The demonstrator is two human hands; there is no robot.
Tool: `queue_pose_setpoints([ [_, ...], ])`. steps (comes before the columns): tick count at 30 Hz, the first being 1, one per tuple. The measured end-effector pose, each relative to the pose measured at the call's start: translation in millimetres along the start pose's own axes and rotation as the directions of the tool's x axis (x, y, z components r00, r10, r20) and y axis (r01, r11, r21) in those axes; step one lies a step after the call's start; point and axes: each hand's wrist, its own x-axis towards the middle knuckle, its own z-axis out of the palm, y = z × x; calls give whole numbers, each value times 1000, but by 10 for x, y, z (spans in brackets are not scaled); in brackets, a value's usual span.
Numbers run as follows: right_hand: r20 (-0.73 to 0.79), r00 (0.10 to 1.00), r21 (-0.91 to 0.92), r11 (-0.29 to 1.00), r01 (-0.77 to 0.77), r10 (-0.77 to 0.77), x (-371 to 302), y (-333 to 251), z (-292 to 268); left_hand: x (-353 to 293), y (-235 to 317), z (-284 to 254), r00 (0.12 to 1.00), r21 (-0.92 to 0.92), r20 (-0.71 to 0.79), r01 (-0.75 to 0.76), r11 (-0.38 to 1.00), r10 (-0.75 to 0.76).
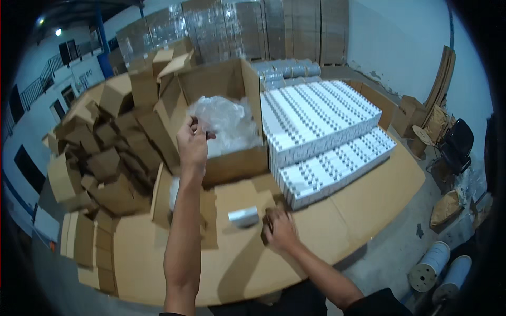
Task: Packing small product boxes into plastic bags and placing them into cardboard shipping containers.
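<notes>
A clear, crumpled plastic bag (232, 118) bulges up in an open cardboard carton (237, 164). My left hand (193, 141) reaches to the carton's near left side, its fingers closed at the edge of the bag. Low over the tabletop, my right hand (279, 230) has its fingers curled round something small and brown that blur hides; I cannot make out its kind. Just left of it lies a small white box (243, 216) on the cardboard-covered table (327, 237).
Two stacked layers of white boxes (321, 113) stand right of the carton. Folded brown cartons (113, 163) pile up on the left. Wrapped rolls (290, 71) lie behind. Beyond the table's right edge are a black chair (456, 145) and wire spools (429, 266) on the floor.
</notes>
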Motion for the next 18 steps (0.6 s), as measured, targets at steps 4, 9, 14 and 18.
queue_pose_setpoints([
  [4, 117, 961, 684, 681, -261, 251, 5, -42, -139, -1393, 75, -347, 984, -6, 22, 175, 984, -175],
  [9, 265, 962, 934, 234, -272, 59, -302, -155, -243, -2676, -432, -683, 851, 14, 46, 523, 852, -523],
  [14, 280, 960, 786, 575, -226, -5, -469, -545, -251, -2971, -753, -749, 745, 130, 88, 649, 749, -661],
  [18, 252, 960, 668, 696, -263, 121, -511, -381, -146, -2836, -728, -911, 616, 146, 126, 764, 629, -777],
])
